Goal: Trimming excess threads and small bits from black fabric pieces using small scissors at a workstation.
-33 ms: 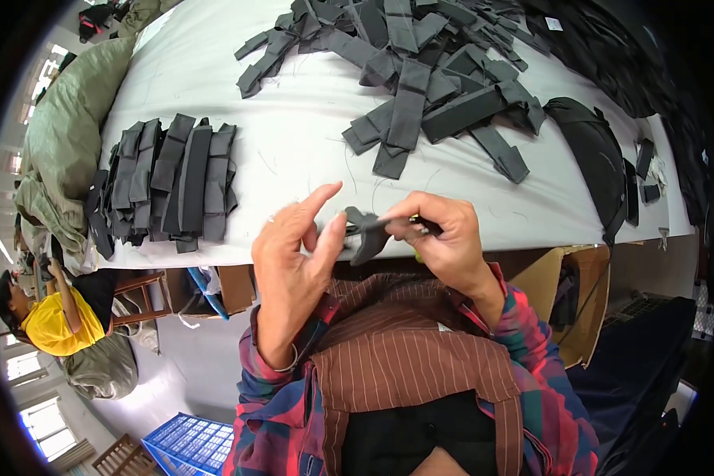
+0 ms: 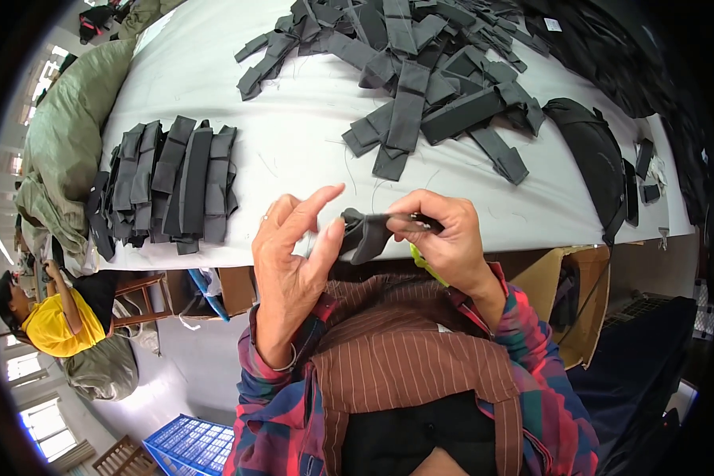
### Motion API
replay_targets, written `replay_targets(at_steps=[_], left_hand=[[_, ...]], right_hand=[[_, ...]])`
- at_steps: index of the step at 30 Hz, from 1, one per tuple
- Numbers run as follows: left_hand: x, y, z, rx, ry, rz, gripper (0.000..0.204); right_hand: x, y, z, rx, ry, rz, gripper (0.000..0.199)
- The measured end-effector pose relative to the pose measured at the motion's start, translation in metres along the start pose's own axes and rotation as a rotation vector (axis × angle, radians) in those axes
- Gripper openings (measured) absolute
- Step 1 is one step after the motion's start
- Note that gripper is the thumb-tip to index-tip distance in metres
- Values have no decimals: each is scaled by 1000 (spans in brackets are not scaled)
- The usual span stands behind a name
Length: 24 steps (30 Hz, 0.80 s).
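Nearest, the left hand (image 2: 293, 262) pinches a dark grey fabric strap piece (image 2: 365, 234) with its thumb, fingers half spread, while the right hand (image 2: 444, 238) at 3 o'clock closes on its other end along with a thin dark tool (kind unclear). It looks light and floppy, best gripped at its folded ends. Farther on the white bench (image 2: 293, 135), a neat stack of straps (image 2: 166, 182) lies at 10 o'clock and a loose heap of straps (image 2: 420, 71) at 12.

A small dark grey fabric piece (image 2: 366, 235), folded, held above the table edge.

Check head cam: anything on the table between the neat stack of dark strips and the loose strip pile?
Nothing but bare white table between neat stack and loose pile, save stray threads; head view.
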State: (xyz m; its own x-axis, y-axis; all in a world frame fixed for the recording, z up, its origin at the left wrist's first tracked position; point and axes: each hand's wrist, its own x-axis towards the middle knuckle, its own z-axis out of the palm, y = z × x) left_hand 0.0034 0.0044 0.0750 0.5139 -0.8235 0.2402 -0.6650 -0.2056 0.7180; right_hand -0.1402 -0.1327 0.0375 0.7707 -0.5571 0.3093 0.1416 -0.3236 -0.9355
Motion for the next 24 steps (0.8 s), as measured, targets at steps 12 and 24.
replay_targets(at_steps=[12,24], left_hand=[[-13,-22,57,-1246,-141,-519,18],[-14,-30,56,-1250,-113,-564,20]], right_hand=[[-3,14,-2,99,41,178,20],[-5,23,-12,-586,59,-198,23]])
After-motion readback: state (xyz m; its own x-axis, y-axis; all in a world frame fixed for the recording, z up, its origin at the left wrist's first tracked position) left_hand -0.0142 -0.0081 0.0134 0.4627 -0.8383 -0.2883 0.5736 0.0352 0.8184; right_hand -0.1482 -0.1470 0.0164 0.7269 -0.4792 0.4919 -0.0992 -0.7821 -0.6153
